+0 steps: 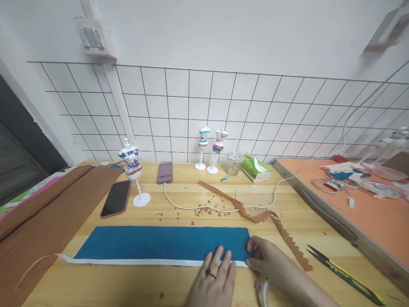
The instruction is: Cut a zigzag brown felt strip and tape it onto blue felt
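Note:
A blue strip of fabric (166, 242) lies flat on the table, with white tape (128, 262) along its front edge. The tape's left end runs loose past the cloth. My left hand (214, 279), a dark ring on one finger, rests flat with fingers stretched over the tape and the lower part of the fabric. At the fabric's right end, my right hand (270, 258) has thumb and fingers closed on the cloth edge; the exact grip is partly hidden. More white tape (264, 293) curls below that hand, beside a small purple scrap (257, 286).
Yellow-green thread snips (347, 275) lie at right, near a zigzag-cut brown strip (289, 241). Brown fabric (60, 213) and a phone (115, 198) are at left. Behind stand small dress forms (129, 160), a glass (235, 164), a tissue pack (255, 167) and a white cable (188, 208).

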`<state>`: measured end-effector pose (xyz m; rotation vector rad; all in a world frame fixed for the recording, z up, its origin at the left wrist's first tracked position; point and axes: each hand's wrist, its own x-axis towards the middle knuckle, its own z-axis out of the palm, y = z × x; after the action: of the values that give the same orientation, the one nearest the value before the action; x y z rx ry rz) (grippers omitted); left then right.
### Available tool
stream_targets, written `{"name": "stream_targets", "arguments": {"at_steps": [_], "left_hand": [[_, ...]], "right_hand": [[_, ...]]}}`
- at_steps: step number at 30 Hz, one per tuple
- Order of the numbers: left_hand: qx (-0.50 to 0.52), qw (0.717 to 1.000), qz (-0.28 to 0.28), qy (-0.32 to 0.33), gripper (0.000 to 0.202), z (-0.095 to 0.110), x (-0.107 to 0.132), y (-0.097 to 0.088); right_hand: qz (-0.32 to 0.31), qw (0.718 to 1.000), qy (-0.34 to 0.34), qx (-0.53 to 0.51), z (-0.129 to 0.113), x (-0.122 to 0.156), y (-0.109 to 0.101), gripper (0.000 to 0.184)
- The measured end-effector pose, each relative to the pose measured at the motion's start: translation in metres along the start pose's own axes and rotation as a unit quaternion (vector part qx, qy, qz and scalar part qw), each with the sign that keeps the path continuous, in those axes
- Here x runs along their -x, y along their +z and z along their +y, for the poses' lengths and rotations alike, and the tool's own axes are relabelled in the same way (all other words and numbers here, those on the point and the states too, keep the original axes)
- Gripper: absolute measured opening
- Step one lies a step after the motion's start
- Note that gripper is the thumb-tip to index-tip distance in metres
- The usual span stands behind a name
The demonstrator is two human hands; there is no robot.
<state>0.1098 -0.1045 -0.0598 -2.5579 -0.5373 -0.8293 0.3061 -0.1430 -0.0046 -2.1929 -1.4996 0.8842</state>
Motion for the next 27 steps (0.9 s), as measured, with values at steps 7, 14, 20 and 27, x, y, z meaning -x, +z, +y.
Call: {"name": "stream_targets", "arguments": {"at_steps": [7,14,20,27], "left_hand": [[0.009,0.998,-0.037,0.04,0.028,-0.016,0.004,-0.012],[0.039,0.999,-0.016,0.008,0.02,0.003,-0.016,-0.006],[0.138,0.984,-0.103,0.043,0.062,0.003,-0.024,-0.002],[0.194,0.965,-0.174,0.02,0.067,0.001,-0.02,0.002]], "right_hand": [[0.022,1.0,-0.016,0.015,-0.005,0.013,-0.002,0.025],[0.024,0.999,-0.023,0.018,0.0,0.013,0.002,0.032],[0.022,0.999,-0.025,0.017,0.001,0.014,0.002,0.032],[0.035,0.999,-0.017,0.034,0.011,0.015,-0.007,0.043]]}}
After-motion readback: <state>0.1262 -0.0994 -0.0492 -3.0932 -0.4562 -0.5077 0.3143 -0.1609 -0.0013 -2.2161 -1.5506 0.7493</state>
